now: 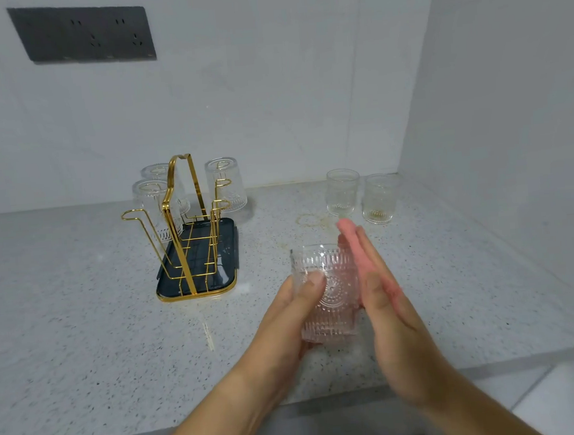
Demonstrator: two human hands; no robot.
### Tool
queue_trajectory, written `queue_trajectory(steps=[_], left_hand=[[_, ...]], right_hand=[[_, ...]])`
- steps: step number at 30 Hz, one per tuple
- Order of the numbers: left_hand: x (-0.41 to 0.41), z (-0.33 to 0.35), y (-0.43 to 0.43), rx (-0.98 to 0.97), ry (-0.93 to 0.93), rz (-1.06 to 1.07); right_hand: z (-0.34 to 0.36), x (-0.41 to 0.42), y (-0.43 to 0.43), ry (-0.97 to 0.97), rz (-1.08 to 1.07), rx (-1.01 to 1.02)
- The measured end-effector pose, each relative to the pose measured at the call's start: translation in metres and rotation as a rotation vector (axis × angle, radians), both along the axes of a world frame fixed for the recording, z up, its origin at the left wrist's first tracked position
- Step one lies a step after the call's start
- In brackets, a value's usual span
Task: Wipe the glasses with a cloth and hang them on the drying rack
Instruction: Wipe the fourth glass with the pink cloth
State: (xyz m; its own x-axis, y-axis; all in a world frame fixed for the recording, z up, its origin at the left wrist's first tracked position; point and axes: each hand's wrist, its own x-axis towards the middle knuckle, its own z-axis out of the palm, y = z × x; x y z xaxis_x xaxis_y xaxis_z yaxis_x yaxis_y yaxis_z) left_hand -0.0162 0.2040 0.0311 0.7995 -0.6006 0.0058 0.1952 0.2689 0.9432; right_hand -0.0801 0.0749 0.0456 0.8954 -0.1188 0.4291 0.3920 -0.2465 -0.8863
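Note:
My left hand (296, 306) grips a clear embossed glass (329, 293), tilted and held above the counter's front part. My right hand (388, 305) lies flat against the glass's right side, fingers stretched, pressing a thin pink cloth (350, 236) onto it. The gold wire drying rack (190, 225) stands on a dark tray (228, 256) to the left. Three glasses hang upside down on its far pegs: two at the left (155, 171) (147, 202) and one at the right (226, 184). Two more glasses (342, 192) (378, 198) stand upright near the back right corner.
The speckled grey counter (79, 302) ends at a front edge near my forearms. Walls close it off at the back and right. A dark socket panel (85, 34) is on the back wall. Yellowish ring stains (310, 220) mark the counter by the upright glasses.

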Motion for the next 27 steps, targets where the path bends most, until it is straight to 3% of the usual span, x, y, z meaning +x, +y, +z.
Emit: queue_trajectory(steps=[3,6,10,11,14,17,20,23,25,27], left_hand=[[-0.002,0.0,0.001,0.031,-0.01,-0.004],[-0.001,0.002,0.003,0.09,-0.095,-0.001],[0.0,0.005,0.008,0.132,-0.171,0.049],[0.0,0.007,0.008,0.124,-0.139,0.026],[-0.002,0.014,0.009,0.035,0.059,-0.107],[0.001,0.017,0.015,-0.055,0.25,-0.276],[0.004,0.016,0.019,-0.089,0.284,-0.371],[0.004,0.012,0.016,0.025,0.149,-0.277],[0.003,0.011,0.015,0.136,-0.073,-0.17],[0.002,0.013,0.014,0.367,-0.348,-0.003]], right_hand=[[0.003,0.005,-0.01,-0.024,-0.076,-0.161],[0.005,0.001,-0.023,0.053,0.031,-0.263],[0.022,-0.002,-0.041,0.256,0.249,0.101],[0.026,0.0,-0.043,0.275,0.252,0.147],[0.028,0.006,-0.048,0.219,0.185,0.012],[0.032,0.004,-0.054,0.157,0.265,-0.001],[0.039,0.005,-0.062,0.23,0.355,0.014],[0.035,0.008,-0.065,0.258,0.342,0.014],[0.035,0.005,-0.062,0.254,0.294,0.015],[0.035,0.003,-0.057,0.26,0.234,-0.022]])
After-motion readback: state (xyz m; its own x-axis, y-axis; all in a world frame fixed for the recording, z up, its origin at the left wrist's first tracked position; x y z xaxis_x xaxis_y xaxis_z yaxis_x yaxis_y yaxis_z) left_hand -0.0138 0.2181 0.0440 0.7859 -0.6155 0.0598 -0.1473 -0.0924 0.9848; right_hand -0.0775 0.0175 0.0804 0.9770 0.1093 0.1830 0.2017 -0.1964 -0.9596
